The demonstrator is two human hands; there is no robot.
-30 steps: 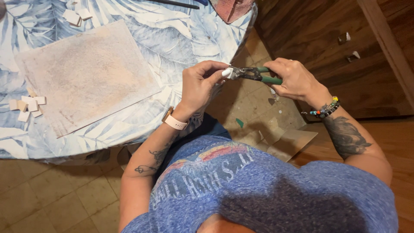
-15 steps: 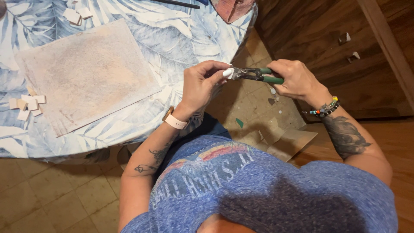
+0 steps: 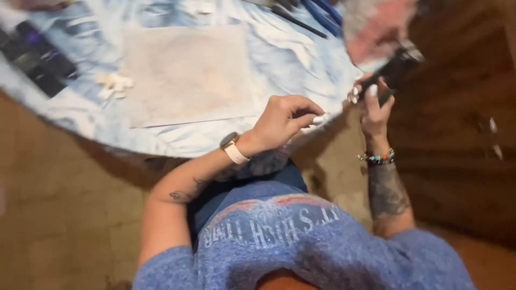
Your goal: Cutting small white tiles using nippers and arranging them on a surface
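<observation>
Pale, blurred white chip pinched in the left hand over the blue-patterned worktop edge. At two o'clock, the right hand grips a dark tool — jaws blurred.

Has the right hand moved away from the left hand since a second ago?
Yes. The right hand now holds a dark tool up beside the table edge, apart from the left hand.

The hands have parted: the right hand has carried the dark pliers up over the desk edge, while the left hand has sunk toward that edge.
</observation>
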